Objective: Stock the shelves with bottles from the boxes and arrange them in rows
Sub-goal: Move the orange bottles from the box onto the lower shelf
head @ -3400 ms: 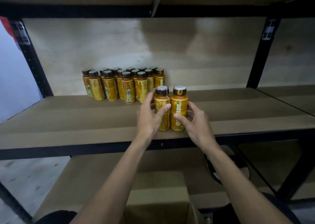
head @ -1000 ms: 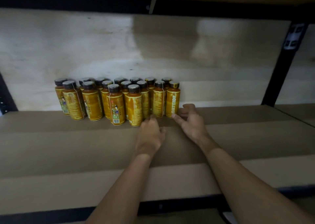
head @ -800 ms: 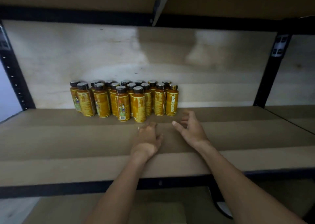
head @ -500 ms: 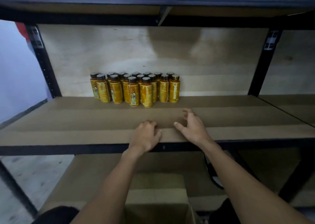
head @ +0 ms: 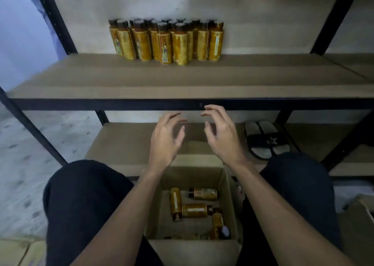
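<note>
Both hands are empty and apart, fingers loosely curled: the left hand and right hand hover above the far edge of the open brown cardboard box. Inside the box a few amber-yellow, dark-capped bottles lie on their sides at odd angles. More stand clustered upright on the brown board shelf well beyond the box. The bottles look rigid, smooth-sleeved and probably slippery, with some weight if full, so gripping round the mid-body seems safest. Bottles by the box's near wall sit in shadow and cannot be counted. The cluster's back rows are hidden, and the labels are too blurred to read.
</note>
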